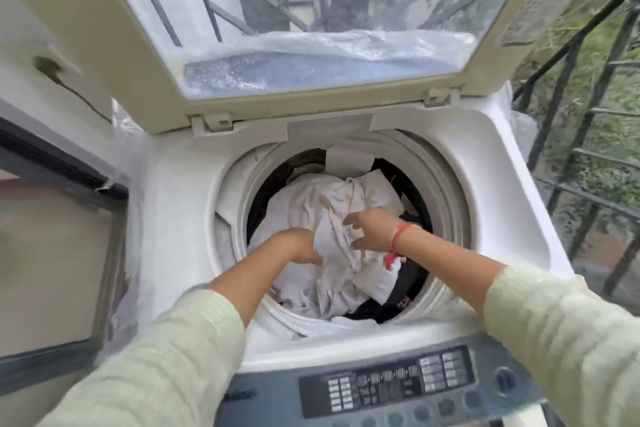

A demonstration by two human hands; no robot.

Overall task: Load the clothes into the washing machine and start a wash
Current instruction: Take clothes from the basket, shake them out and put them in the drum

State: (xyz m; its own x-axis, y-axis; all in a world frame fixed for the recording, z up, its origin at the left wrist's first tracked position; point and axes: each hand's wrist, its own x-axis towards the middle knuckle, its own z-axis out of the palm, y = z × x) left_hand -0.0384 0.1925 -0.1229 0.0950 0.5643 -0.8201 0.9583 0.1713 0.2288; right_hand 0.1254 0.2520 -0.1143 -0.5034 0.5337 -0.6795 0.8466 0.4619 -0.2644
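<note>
Clothes [322,215], white over half-hidden dark pieces, fill the washing machine drum [235,191]. Inside it, the left hand [302,248] is buried in white cloth, its fingers hidden; the right hand [369,229] has fingers spread apart atop the pile.

The washing machine [502,184] stands straight before me, its control panel [381,388] along the near edge, closest to my body. Behind the panel the drum [235,204] opens in the middle of the top, and the clothes [311,198] lie heaped inside it. The lid [145,45] stands raised behind the drum, hinged at the far edge. My left hand [304,248] grips the pile's left side; my right hand [367,230] is on the pile just to its right. A framed panel [52,253] lies left of the machine, and a railing [568,107] runs along its right.
</note>
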